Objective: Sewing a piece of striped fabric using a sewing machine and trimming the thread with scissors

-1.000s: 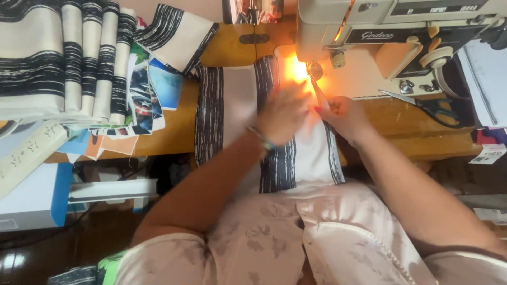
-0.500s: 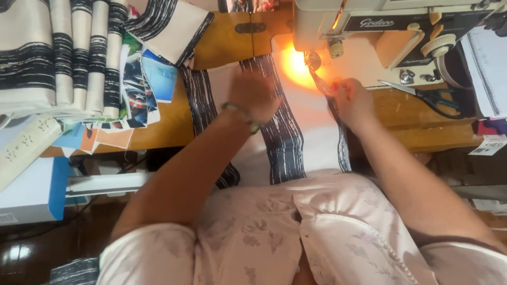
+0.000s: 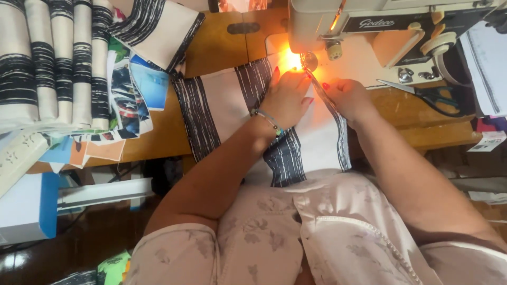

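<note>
A white cloth with black streaked stripes (image 3: 222, 108) lies across the wooden sewing table (image 3: 214, 47) and hangs over its front edge onto my lap. My left hand (image 3: 286, 97) rests flat on the cloth just before the needle of the cream sewing machine (image 3: 338, 26), fingers together, a beaded band on the wrist. My right hand (image 3: 346, 97) pinches the cloth's striped right edge beside the needle. The machine's lamp glows orange on the cloth at the needle.
Folded striped cloths (image 3: 47, 63) are stacked at the far left, with colourful printed sheets (image 3: 132, 95) beside them. Scissors (image 3: 428, 95) lie on the table right of the machine. A white and blue box (image 3: 24, 206) stands low at the left.
The view has shifted, so the cloth and machine sit further right and higher in frame. My left hand has moved from mid-cloth up to the needle. The right hand stays at the cloth's edge.
</note>
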